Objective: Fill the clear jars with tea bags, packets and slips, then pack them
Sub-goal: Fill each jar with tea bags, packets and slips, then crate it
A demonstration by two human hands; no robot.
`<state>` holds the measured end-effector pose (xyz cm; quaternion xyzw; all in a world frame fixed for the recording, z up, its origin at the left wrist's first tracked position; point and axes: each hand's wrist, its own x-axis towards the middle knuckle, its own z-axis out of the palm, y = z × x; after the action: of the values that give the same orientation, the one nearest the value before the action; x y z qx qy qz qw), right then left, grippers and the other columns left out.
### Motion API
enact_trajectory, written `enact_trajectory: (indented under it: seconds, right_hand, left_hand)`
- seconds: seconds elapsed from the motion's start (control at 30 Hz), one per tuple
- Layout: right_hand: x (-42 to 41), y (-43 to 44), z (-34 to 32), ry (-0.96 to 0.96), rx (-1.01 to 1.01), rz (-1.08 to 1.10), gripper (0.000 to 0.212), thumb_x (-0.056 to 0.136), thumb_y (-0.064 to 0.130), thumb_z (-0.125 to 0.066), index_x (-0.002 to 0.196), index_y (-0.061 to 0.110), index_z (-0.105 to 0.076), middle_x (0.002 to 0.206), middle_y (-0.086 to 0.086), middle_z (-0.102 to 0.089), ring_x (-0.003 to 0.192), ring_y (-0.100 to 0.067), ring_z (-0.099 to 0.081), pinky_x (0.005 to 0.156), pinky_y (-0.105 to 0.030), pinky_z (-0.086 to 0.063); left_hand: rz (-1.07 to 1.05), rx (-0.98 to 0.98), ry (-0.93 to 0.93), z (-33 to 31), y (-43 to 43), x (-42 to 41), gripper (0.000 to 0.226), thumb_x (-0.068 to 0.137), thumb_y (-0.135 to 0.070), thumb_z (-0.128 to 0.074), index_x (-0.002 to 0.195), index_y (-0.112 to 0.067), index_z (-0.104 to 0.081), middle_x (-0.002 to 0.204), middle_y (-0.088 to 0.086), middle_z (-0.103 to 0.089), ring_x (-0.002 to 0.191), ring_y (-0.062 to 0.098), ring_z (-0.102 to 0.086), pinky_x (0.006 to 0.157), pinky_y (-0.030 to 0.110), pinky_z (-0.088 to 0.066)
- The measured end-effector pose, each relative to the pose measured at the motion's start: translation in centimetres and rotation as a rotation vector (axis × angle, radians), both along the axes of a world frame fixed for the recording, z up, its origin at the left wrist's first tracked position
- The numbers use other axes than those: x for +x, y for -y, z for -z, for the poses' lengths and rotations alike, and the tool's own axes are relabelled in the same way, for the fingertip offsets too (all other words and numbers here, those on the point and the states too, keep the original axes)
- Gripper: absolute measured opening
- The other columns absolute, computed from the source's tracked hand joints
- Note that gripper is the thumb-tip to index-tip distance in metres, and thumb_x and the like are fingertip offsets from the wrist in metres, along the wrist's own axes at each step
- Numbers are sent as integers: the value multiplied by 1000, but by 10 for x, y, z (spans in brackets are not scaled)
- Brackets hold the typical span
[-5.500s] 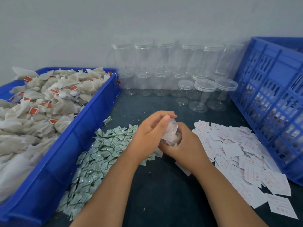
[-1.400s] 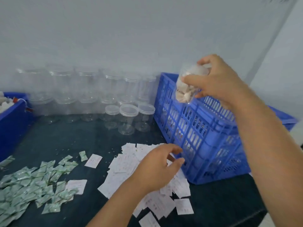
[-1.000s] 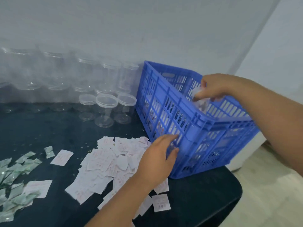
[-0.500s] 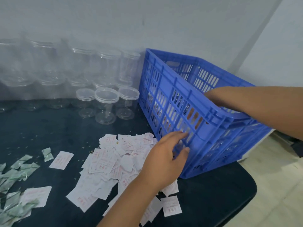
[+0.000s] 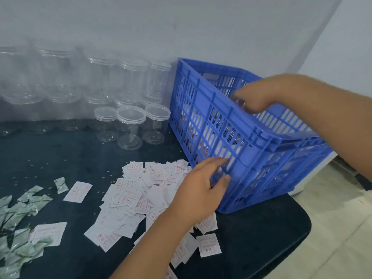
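Left hand (image 5: 201, 190): fingers spread, touching the crate (image 5: 203, 101) wall. Right hand (image 5: 259, 95): fingers loosely curled, empty, above the rim. Jars (image 5: 130, 121) stand upright.

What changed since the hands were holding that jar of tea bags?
The right hand lifted the filled jar rightward over the blue crate, lowered it inside and let go; it now sits above the rim, looking empty. The left hand left the jar and moved to the crate's side wall, over the white slips. The empty jars, slips and green packets stayed put.
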<state>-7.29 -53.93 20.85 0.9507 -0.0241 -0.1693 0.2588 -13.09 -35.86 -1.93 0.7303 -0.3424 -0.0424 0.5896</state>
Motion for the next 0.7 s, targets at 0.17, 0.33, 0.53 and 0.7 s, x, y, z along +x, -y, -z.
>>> enact_trajectory:
  seconds: [0.17, 0.33, 0.53, 0.7]
  right_hand:
    - [-52, -58, -45, 701, 371, -205, 29, 103, 52, -60, 122, 32, -70, 106, 12, -74, 103, -19, -68, 89, -38, -49]
    - [-110, -143, 9, 839, 869, -435, 31, 95, 59, -61, 91, 30, -73, 80, 22, -71, 82, 0, -69, 74, -24, -53]
    - [-97, -206, 110, 847, 1363, -261, 43, 103, 35, -69, 68, 12, -56, 58, 6, -56, 59, -14, -53, 59, -23, -40]
    - [-57, -265, 187, 399, 1672, 110, 28, 100, 38, -70, 80, 19, -67, 74, 2, -72, 67, -12, -67, 70, -36, -57]
  left_hand:
    - [-124, -48, -38, -18, -16, -1, 24, 103, -36, -65, 126, -35, -69, 114, -24, -66, 106, -6, -64, 92, 26, -58]
    - [-314, 5, 39, -54, -62, 8, 19, 99, -30, -67, 84, -41, -71, 75, -25, -68, 72, -5, -63, 69, 17, -50]
    - [-508, 302, 52, -51, -153, 9, 31, 96, -35, -57, 65, -35, -53, 62, -29, -58, 60, -4, -54, 53, 22, -32]
    - [-705, 480, 18, -9, -238, 7, 21, 96, -45, -59, 77, -38, -66, 71, -21, -65, 65, 2, -61, 55, 24, -40]
